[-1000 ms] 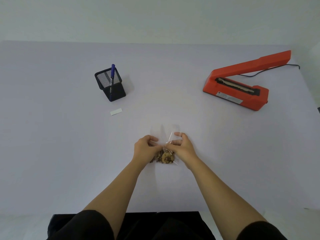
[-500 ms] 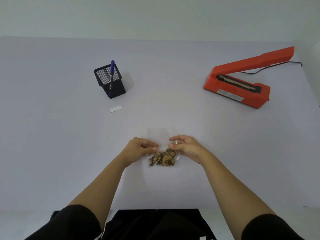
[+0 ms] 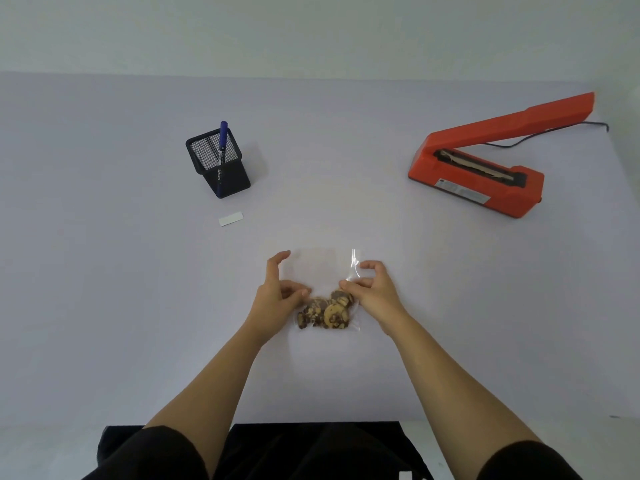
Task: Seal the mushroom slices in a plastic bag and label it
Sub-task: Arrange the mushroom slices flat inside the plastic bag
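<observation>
A clear plastic bag (image 3: 322,271) lies flat on the pale table (image 3: 104,271), its open end pointing away from me. Brown mushroom slices (image 3: 327,311) are bunched in its near end. My left hand (image 3: 277,299) pinches the bag's left edge just above the slices, with the index finger stretched up along that edge. On the other side my right hand (image 3: 374,292) grips the right edge, where a strip of plastic lifts and glints. A small white label (image 3: 231,218) lies on the table to the far left of the bag.
A black mesh pen holder (image 3: 218,168) with a blue pen (image 3: 223,140) stands beyond the label. An orange heat sealer (image 3: 485,168) sits at the far right with its arm raised, its black cable (image 3: 554,133) trailing off the back.
My hands have moved apart from the bag's middle to its left and right edges. The bag now lies spread flat, and the slices show between my hands.
</observation>
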Demonstrator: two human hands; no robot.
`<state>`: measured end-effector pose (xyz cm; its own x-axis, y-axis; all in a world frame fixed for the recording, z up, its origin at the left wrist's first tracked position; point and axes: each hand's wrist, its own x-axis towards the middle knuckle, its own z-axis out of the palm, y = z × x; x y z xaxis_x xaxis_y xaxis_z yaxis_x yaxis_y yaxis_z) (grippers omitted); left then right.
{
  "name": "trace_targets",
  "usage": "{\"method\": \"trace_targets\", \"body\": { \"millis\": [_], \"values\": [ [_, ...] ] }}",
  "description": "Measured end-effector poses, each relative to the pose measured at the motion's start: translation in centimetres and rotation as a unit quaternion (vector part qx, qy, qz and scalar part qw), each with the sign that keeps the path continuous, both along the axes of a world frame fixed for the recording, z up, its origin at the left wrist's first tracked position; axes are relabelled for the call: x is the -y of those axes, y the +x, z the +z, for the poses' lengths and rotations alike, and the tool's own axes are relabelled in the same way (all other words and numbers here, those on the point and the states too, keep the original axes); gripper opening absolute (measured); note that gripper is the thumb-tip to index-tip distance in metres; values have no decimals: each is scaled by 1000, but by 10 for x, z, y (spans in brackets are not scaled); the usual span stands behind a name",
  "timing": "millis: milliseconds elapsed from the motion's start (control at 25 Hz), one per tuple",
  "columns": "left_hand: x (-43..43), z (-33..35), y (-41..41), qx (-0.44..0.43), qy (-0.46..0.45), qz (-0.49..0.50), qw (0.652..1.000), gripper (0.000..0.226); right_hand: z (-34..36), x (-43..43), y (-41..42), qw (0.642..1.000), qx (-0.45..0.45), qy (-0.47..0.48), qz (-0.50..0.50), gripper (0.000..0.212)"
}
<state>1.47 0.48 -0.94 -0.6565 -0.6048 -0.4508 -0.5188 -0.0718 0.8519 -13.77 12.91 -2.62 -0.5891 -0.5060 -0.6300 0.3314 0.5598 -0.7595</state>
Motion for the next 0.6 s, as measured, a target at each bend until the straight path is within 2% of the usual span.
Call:
{"method": "trace_targets", "body": {
  "millis": [240,360,440,600],
  "values": [
    [-3,-7,3,-41,23,56,997,40,-3,1,0,1000,-13,-11,3,46],
    [-1,-11,3,-8,-20,26,999,23,-5,1,3,998,-56,-9,21,40],
    [1,-15,4,13,-18,13,1000,25,-5,1,6,995,-91,-15,38,35],
    [8,-16,6,11,66,-1,998,26,-8,-3,9,990,-122,-50,56,29]
  ]
}}
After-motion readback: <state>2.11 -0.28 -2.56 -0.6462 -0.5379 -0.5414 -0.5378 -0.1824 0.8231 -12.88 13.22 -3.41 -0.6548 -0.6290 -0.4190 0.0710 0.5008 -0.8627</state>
